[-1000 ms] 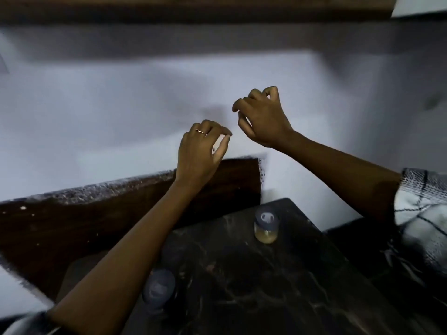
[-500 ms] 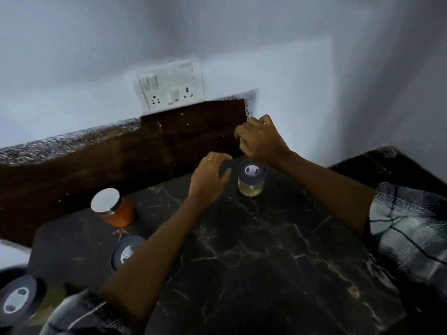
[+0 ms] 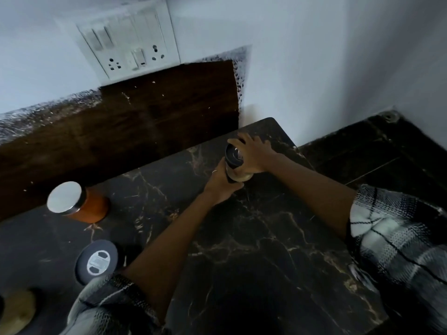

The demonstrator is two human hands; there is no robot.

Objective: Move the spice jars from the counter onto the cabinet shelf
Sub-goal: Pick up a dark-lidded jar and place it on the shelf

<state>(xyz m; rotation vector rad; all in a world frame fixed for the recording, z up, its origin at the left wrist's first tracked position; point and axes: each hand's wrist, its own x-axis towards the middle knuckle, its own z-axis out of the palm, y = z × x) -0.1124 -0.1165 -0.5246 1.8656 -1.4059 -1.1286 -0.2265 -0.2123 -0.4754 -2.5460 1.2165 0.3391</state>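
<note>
1. dark marble counter (image 3: pixel 242 250) with pale veins fills the lower frame; brown wood backsplash (image 3: pixel 121 131) runs behind it, white wall above.
2. small glass jar (image 3: pixel 235 165) with a dark lid stands near the counter's back right corner, pale yellowish contents visible low in the glass.
3. right hand (image 3: pixel 254 155) wraps the jar from the right side and over the top, fingers curled across the lid edge, clamped on it.
4. left hand (image 3: pixel 221 182) grips the same jar from the lower left, thumb and fingers closed around the glass body; thin ring on one finger.
5. cannot tell if the jar base is touching the counter or lifted just off it.
6. orange jar (image 3: pixel 79 204) with a shiny silver lid stands at the left, near the backsplash, well apart from both hands.
7. round dark-lidded jar (image 3: pixel 96 261) with a pale centre insert sits nearer the camera, just left of the left forearm.
8. tan blurry object (image 3: pixel 18 310) at the bottom left corner, unclear what it is.
9. white switch and socket plate (image 3: pixel 128 42) on the wall above the backsplash.
10. plaid black and white sleeves (image 3: pixel 396 245) on both arms.
11. dark floor (image 3: pixel 362 160) to the right of the counter, meeting the wall corner.
</note>
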